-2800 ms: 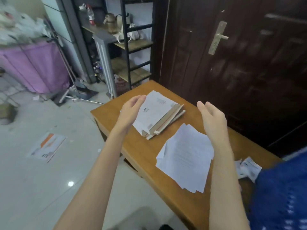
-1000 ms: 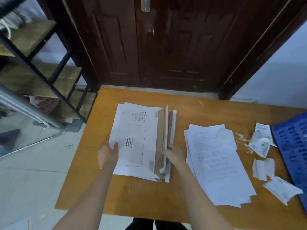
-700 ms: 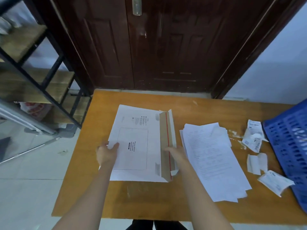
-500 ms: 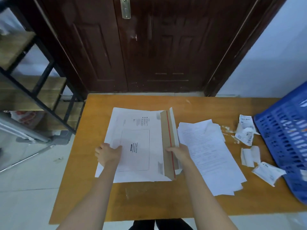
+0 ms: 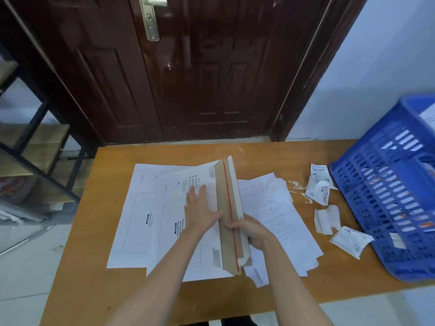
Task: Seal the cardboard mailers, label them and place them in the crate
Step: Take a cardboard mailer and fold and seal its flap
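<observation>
A white cardboard mailer lies on the wooden table, its right side lifted. Its brown flap with a red strip stands up along that edge. My left hand lies flat on the mailer's face beside the flap, fingers straight. My right hand grips the flap near its lower half, thumb on the brown side. A second white mailer lies flat underneath, sticking out to the left. The blue plastic crate stands at the table's right end.
A stack of printed white sheets lies right of the mailers. Several torn label scraps lie between the sheets and the crate. A dark wooden door is behind the table and a black metal shelf stands at the left.
The top mailer has been pulled right and off the lower one. My left hand moved from the mailer's left edge to its face by the flap; my right hand now holds the raised flap.
</observation>
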`<state>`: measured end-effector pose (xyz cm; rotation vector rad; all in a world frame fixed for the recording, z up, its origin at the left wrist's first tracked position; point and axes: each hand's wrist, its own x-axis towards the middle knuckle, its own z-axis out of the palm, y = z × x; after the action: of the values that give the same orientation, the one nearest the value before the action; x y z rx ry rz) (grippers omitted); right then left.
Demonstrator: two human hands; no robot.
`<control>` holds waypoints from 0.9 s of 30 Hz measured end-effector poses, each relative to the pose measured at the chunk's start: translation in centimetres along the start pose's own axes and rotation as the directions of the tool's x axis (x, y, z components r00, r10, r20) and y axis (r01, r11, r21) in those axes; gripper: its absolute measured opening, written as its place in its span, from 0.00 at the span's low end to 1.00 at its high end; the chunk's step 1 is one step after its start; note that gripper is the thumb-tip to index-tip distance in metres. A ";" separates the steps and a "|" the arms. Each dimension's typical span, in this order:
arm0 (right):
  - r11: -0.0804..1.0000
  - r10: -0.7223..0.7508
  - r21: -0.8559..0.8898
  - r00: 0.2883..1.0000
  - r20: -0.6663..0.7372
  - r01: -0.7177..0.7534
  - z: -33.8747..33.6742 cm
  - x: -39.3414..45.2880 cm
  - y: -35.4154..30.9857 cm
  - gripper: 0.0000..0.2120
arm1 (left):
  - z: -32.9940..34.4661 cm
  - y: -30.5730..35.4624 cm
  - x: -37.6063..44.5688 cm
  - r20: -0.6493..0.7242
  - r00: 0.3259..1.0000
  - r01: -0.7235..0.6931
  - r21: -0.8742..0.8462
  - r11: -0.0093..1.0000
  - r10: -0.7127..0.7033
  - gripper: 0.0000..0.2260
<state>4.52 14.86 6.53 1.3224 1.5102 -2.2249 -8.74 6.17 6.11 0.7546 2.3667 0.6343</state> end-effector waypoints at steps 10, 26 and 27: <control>0.966 0.098 -0.223 0.984 -0.150 -0.130 -3.1 0.7 -0.7 0.22 | 2.0 4.8 -1.8 -0.127 0.965 -0.162 0.403 0.900 0.231 0.19; 0.599 -0.494 -0.723 0.870 0.006 0.345 3.9 3.5 -2.7 0.17 | 0.1 4.9 -2.5 -0.433 0.820 -0.250 0.319 0.914 0.375 0.23; 0.560 -0.553 -0.752 0.833 -0.028 0.347 3.9 3.8 -3.6 0.17 | -0.2 4.7 -2.5 -0.453 0.812 -0.241 0.315 0.918 0.368 0.22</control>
<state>-2.03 14.76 6.67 1.0312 2.7135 -1.3070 -5.45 7.96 9.96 1.2275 2.8691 0.7547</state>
